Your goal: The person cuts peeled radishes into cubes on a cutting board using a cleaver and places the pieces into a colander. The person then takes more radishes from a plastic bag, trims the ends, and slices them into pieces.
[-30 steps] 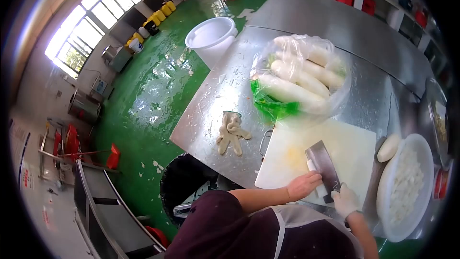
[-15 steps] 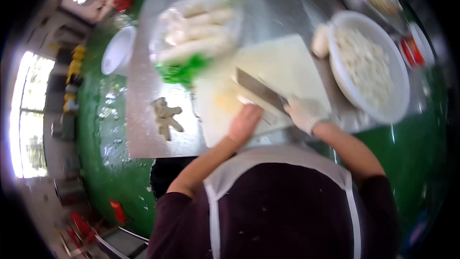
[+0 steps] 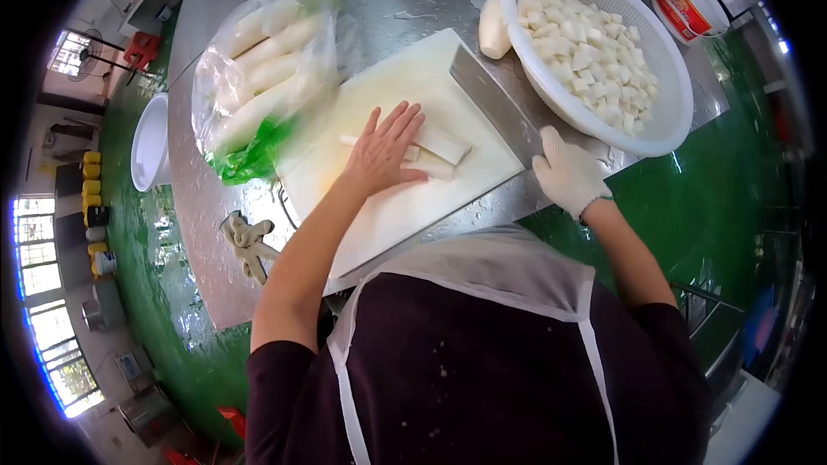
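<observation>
My bare left hand (image 3: pixel 386 153) lies with its fingers stretched out over long white daikon pieces (image 3: pixel 444 147) on the white cutting board (image 3: pixel 370 228). The pieces stick out on both sides of the palm. My right hand (image 3: pixel 570 174), in a pale knit glove, is closed on a cleaver (image 3: pixel 493 105), whose handle is mostly hidden by the hand. The broad blade slants along the board's right edge, apart from the daikon pieces. A whole or part daikon (image 3: pixel 494 27) rests beyond the blade, against a white basket (image 3: pixel 540 102) of daikon cubes (image 3: pixel 594 56).
A clear plastic bag of peeled daikons (image 3: pixel 280 56), with green plastic (image 3: pixel 251 151) at its near end, lies left of the board. Dirty gloves (image 3: pixel 247 244) lie near the steel table's (image 3: pixel 207 271) left edge. A white bucket with a red label (image 3: pixel 685 7) stands far right.
The cleaver has moved off the daikon to the board's right side. My left hand has gone from bunched fingers to spread flat over the pieces. The whole view has shifted and turned.
</observation>
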Demonstrator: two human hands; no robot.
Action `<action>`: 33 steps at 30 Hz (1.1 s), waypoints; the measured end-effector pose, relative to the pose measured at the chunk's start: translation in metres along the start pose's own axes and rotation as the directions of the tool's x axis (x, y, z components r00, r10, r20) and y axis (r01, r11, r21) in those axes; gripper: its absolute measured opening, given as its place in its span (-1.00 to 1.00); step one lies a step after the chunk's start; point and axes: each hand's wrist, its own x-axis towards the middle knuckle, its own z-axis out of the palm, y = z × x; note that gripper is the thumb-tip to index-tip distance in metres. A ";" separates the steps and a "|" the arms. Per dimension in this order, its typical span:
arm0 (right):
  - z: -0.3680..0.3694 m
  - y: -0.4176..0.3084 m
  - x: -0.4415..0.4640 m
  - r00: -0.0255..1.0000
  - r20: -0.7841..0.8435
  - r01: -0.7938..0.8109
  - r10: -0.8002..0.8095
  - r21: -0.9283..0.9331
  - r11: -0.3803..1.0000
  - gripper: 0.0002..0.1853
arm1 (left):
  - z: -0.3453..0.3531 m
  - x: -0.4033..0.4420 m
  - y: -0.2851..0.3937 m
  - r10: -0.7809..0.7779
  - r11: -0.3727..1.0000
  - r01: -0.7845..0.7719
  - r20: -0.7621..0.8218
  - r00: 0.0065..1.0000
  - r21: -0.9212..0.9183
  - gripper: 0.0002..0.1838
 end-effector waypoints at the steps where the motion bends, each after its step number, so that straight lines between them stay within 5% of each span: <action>1: 0.006 0.003 -0.004 0.999 0.018 -0.028 0.029 -0.005 1.000 -0.74 | 0.006 0.006 -0.002 -0.064 0.996 0.070 0.098 0.993 -0.060 -0.10; 3: 0.015 0.005 -0.008 0.995 0.046 -0.085 0.086 -0.008 0.996 -0.75 | 0.015 0.022 0.003 -0.165 0.965 0.216 0.298 0.940 -0.148 -0.10; 6: 0.010 -0.002 -0.008 0.993 0.048 -0.114 0.112 0.032 0.993 -0.77 | 0.018 0.054 0.040 -0.556 0.786 0.607 0.298 0.776 -0.115 -0.15; 11: 0.010 -0.001 -0.006 0.994 0.028 -0.104 0.103 0.049 0.993 -0.78 | 0.006 0.029 0.026 -0.549 0.835 0.548 0.005 0.836 -0.043 -0.26; 17: 0.018 0.005 -0.001 0.994 0.038 -0.106 0.104 0.065 0.992 -0.79 | 0.051 -0.053 -0.030 -0.663 0.667 0.628 0.065 0.746 -0.402 -0.20; 23: 0.016 -0.002 -0.004 0.996 0.000 -0.091 0.091 0.058 0.994 -0.78 | 0.060 -0.011 0.051 -0.697 0.567 0.536 -0.018 0.717 -0.625 -0.05; 26: 0.015 -0.004 -0.005 0.993 0.026 -0.116 0.114 0.050 0.992 -0.77 | 0.008 0.019 0.072 -0.652 0.748 0.654 0.064 0.756 -0.113 0.12; 29: 0.017 -0.004 -0.004 0.995 0.023 -0.101 0.100 0.041 0.994 -0.77 | 0.004 0.039 0.053 -0.400 0.907 0.418 0.209 0.892 -0.048 0.23; 30: 0.018 -0.004 -0.004 0.997 0.011 -0.079 0.079 0.040 0.996 -0.77 | 0.018 0.040 0.042 -0.346 0.936 0.352 0.152 0.926 -0.018 0.13; 33: 0.014 -0.010 -0.002 1.000 0.024 -0.021 0.021 0.000 1.000 -0.78 | 0.023 0.046 0.031 -0.399 0.859 0.459 0.265 0.878 -0.228 0.06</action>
